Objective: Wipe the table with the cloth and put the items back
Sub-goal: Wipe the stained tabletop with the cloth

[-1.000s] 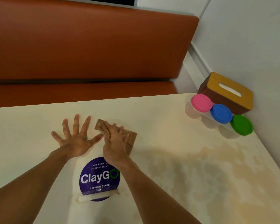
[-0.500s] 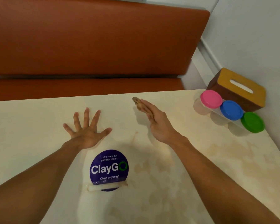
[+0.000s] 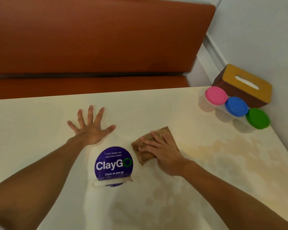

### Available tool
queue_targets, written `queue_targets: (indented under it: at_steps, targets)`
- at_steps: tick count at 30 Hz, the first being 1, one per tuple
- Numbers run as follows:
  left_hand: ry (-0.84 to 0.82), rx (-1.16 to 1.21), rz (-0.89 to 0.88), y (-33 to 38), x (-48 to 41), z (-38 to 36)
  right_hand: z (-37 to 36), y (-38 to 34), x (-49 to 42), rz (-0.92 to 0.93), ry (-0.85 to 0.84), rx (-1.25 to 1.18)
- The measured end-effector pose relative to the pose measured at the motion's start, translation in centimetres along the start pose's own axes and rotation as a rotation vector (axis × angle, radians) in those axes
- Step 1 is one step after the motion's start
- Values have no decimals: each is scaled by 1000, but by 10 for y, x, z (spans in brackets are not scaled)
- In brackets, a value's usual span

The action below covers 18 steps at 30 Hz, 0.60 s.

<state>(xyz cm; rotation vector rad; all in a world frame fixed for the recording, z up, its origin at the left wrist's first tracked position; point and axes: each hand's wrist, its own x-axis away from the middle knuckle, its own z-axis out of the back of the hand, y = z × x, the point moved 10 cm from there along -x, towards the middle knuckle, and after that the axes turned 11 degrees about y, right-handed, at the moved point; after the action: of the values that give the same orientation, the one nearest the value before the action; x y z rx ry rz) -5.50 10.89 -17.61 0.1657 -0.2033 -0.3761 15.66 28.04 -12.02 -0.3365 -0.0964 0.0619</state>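
A brown cloth lies flat on the cream table, right of a round purple "ClayGo" sticker. My right hand presses down on the cloth with fingers spread over it. My left hand rests flat on the bare table, fingers splayed, holding nothing. Three clear containers stand in a row at the far right, with a pink lid, a blue lid and a green lid. A brown tissue box sits behind them against the wall.
An orange bench seat runs along the table's far edge. A white wall bounds the right side. Yellowish stains mark the table's right half.
My right hand has swept back from the far middle of the table toward me, and now presses the cloth beside the sticker. My left hand stays flat in place.
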Motion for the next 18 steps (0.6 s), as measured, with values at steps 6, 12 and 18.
queue_targets:
  at_steps: [6,12,18]
  targets:
    - [-4,5,-10,-2,2,-4,-7,-16,49,-74,7,-84]
    - [-53,22,-37,6,10,12,-7,-9,86,-137,-13,-67]
    - [-51,194,-199,37,96,28,-4,-14,106,-158,11,-130]
